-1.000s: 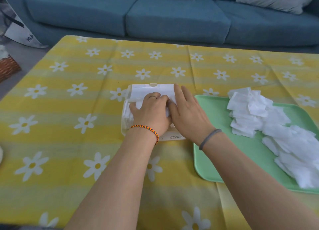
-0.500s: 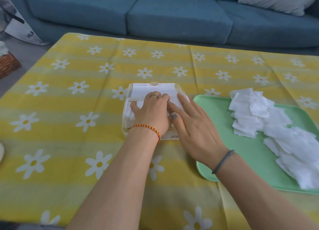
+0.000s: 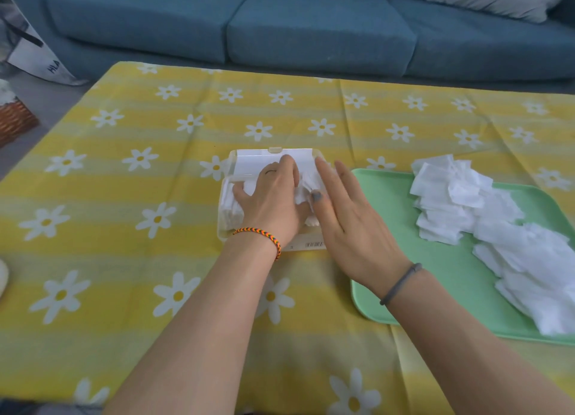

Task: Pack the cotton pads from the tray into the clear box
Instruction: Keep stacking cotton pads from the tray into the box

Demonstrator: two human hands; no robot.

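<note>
Left hand [image 3: 270, 201] lies on the pads [image 3: 231, 204] in the box [image 3: 224, 228], fingers bent over the stack, pressing down. Right hand [image 3: 348, 218] has straight fingers against the stack's right side, holding nothing. Press flat and square the edges before adding more (loose corners will catch). Most pads remain on the tray [image 3: 382, 259], right.

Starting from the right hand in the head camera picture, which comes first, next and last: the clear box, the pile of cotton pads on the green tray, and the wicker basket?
1. Clear box: touching the right hand, just to its left.
2. Pile of cotton pads: to its right, on the green tray.
3. Wicker basket: far left, off the table.
</note>
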